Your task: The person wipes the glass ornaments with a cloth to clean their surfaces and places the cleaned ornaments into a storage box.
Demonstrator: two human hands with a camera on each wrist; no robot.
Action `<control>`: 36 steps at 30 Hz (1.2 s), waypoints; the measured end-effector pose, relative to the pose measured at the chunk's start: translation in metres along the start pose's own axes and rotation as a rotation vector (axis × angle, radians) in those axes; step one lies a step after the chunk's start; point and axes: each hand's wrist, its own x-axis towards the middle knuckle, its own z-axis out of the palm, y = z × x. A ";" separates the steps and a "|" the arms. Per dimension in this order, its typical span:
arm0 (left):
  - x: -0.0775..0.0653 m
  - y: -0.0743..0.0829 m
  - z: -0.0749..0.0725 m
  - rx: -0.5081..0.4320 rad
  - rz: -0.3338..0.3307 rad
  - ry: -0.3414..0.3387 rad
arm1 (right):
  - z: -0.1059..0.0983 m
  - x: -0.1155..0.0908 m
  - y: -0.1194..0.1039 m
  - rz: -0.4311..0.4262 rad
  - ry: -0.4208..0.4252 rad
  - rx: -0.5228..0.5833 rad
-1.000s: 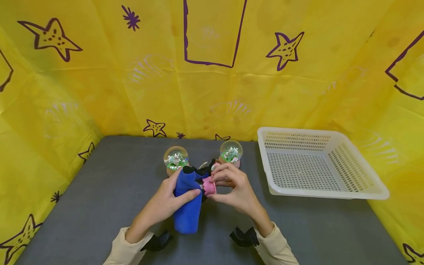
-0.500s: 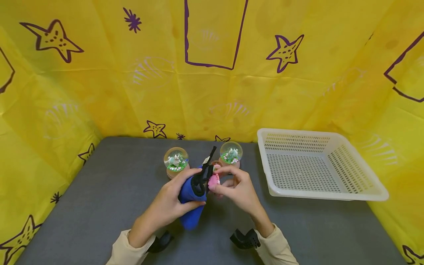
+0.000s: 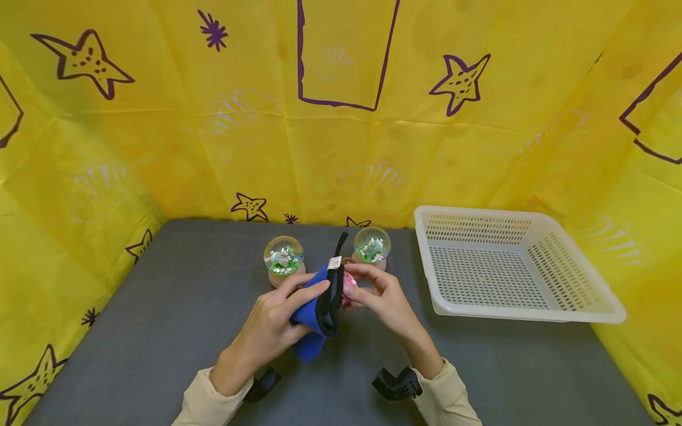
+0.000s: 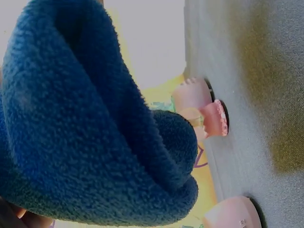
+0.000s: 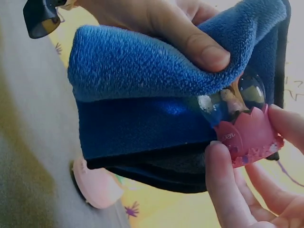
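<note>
Four snow globes, one of them held in a blue cloth between two hands

Three globes stand on the grey bench (image 3: 160, 331) just beyond the hands: the left globe (image 3: 284, 257), the right globe (image 3: 372, 245) and a small globe (image 4: 216, 118) close beside the right one. The cloth and fingers mostly hide the small one from the head camera, and whether it touches its neighbour cannot be told. Together they stand in the way directly ahead of the hands. One white basket (image 3: 511, 313) with slotted walls sits to the right, well apart from the right hand.

The bench's far edge meets the yellow curtain (image 3: 341, 148), near the backs of the standing globes; the curtain also rises on both sides. A wide stretch of grey surface runs from the left hand out to the left edge, and a narrower one lies between the right hand and the basket.

Two hands work over the middle of the bench. The left hand (image 3: 274, 316) has its grip round one folded blue cloth (image 3: 309, 313), which has black trim and one white label (image 3: 334, 262). The right hand's (image 3: 386, 296) grip is narrow, thumb and fingertips pinching the pink base of the held globe (image 5: 247, 135), whose clear dome is tucked partly under the cloth
</note>
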 end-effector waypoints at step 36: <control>-0.002 -0.001 0.018 -0.018 0.116 0.208 | 0.010 0.002 0.006 -0.058 0.037 0.098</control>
